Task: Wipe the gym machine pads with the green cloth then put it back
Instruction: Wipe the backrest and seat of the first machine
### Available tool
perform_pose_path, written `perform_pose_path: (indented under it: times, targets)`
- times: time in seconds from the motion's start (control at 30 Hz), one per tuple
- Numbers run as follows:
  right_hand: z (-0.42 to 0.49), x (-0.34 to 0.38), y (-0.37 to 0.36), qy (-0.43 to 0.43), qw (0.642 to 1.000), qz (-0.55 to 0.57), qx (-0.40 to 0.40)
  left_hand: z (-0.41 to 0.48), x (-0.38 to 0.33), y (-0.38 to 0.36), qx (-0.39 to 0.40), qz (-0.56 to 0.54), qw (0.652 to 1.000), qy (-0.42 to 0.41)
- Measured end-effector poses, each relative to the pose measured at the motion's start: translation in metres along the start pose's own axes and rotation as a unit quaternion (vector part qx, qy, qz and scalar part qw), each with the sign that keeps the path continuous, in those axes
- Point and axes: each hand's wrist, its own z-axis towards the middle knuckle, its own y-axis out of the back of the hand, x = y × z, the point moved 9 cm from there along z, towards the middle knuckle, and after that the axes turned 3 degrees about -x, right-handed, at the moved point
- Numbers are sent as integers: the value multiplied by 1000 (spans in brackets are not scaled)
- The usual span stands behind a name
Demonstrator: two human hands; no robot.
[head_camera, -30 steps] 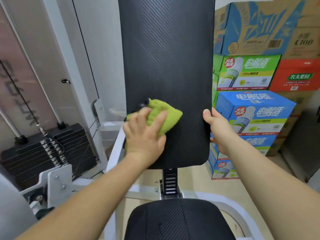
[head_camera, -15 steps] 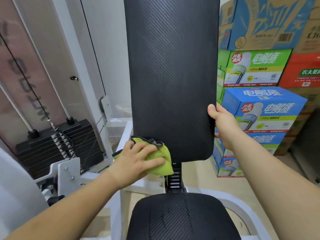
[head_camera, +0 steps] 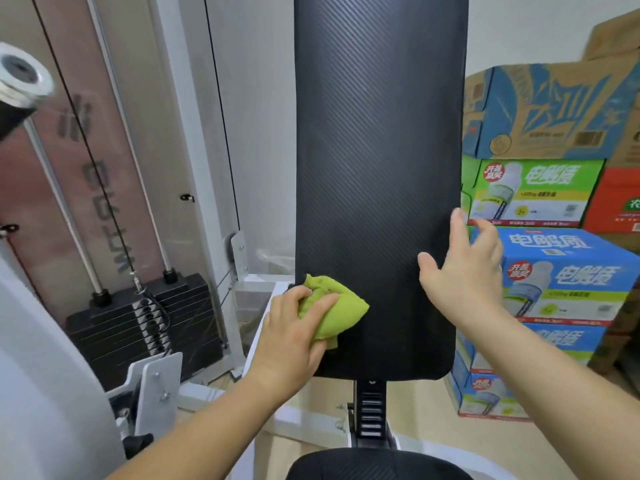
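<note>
Biggest thing here is the tall black back pad (head_camera: 377, 168), upright and filling the middle of the view, with its top cut off by the frame. Off to the right is a pile of drink cartons (head_camera: 554, 271), and on the left the weight stack (head_camera: 145, 323) sits behind its guard. Only the rear edge of the seat pad (head_camera: 377, 465) pokes in at the bottom, so no clue whether that one's been wiped. The left hand (head_camera: 294, 337) is at the back pad's lower left corner, fingers curled over the bunched-up green cloth (head_camera: 332, 306) and pressing it against the pad face. The right hand (head_camera: 464, 271) is empty, fingers spread and loose, up by the pad's right edge. It's blurry, so I can't tell if it's actually touching the pad or just off it. What I'd worry about: the cloth is wadded, not flat, so each pass probably covers a narrow strip and it'd be easy to leave unwiped stripes on a pad this tall, especially up high. It's also right at the edge, so a stroke running off the side could drop it down by the white frame (head_camera: 301, 422). If the right hand isn't bracing, a hard push might rock the pad on its adjuster post (head_camera: 371, 410). Part of the cloth is hidden under the palm, and wherever it's supposed to go back to isn't in view.
</note>
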Motion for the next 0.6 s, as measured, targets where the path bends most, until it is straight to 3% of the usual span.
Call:
perform_pose_path:
  times: [0.13, 0.23, 0.33, 0.5, 0.6]
  targets:
    - [18, 105, 15, 210, 973, -92, 1, 113, 44, 73, -133, -147, 962, 189]
    - [47, 148, 4, 226, 954, -196, 27, 222, 42, 118, -122, -184, 960, 172]
    - [61, 157, -7, 204, 948, -241, 42, 277, 27, 124, -86, -175, 967, 165]
    - [66, 154, -7, 217, 945, -245, 7, 231, 35, 95, -155, -177, 952, 196]
    - [69, 155, -5, 214, 949, -230, 9, 151, 51, 54, -129, -237, 928, 258]
